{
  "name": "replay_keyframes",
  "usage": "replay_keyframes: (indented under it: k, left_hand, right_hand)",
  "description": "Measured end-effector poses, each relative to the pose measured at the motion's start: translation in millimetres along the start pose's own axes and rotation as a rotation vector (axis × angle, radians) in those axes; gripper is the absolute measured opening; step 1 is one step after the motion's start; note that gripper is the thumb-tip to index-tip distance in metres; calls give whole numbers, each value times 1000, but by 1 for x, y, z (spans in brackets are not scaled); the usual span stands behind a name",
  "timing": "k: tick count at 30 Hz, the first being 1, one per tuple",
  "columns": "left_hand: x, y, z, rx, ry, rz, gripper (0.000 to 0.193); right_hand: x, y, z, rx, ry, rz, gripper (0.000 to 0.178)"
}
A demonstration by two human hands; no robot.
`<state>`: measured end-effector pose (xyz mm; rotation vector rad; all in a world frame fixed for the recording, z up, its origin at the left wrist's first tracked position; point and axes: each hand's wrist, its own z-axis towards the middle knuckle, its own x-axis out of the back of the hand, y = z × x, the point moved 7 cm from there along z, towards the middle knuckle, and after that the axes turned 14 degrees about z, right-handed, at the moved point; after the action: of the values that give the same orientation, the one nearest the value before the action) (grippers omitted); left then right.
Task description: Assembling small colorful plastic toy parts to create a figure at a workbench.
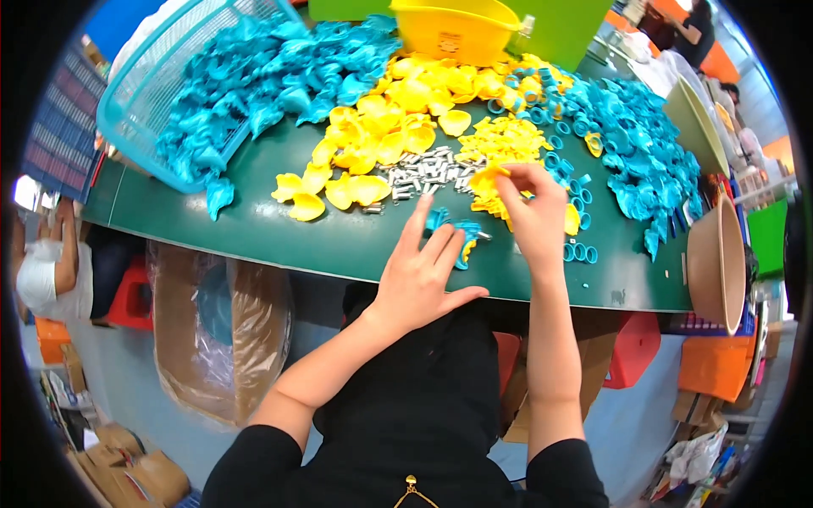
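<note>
My left hand (413,284) is low over the table, its fingers stretched out and apart. Just beyond its fingertips lies a small blue plastic part (440,219), partly hidden by the fingers. My right hand (539,216) pinches a yellow plastic piece (489,180) between thumb and fingers, above a heap of small yellow parts (506,141). Short silvery metal cylinders (421,169) are scattered ahead of my left hand. Larger yellow shell-shaped pieces (381,127) spread behind them. Blue rings (579,252) lie to the right of my right wrist.
A blue basket (127,127) lies tipped at the far left, with curved blue pieces (246,72) spilling out. More blue pieces (639,144) are heaped at right. A yellow tub (457,30) stands at the back, a beige tub (716,262) by the right edge. A lined carton (190,339) sits below.
</note>
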<state>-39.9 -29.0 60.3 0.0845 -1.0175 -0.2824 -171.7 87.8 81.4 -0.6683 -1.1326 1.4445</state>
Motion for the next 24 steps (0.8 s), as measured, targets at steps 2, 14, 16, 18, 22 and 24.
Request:
replay_keyframes:
  k: [2, 14, 16, 18, 22, 24]
  left_hand:
    - [4, -6, -3, 38, 83, -59, 52]
    - [-7, -14, -109, 996, -114, -2547, 30]
    - [-8, -14, -126, 1085, -265, -2474, 23]
    - [-6, -19, -145, 1205, -324, -2302, 18]
    - [39, -64, -126, 921, -213, -1707, 17]
    - [60, -103, -105, 830, -50, -1253, 15]
  right_hand:
    - [6, -13, -20, 63, 116, 26, 12]
    - [-56, -82, -121, 480, -72, 87, 31]
    - [-45, -61, -126, 236, -18, 300, 24]
    - [-50, -50, -128, 94, -114, 296, 24]
    - [-49, -41, -129, -11, -125, 378, 28]
    - [-37, -34, -120, -92, -37, 471, 32]
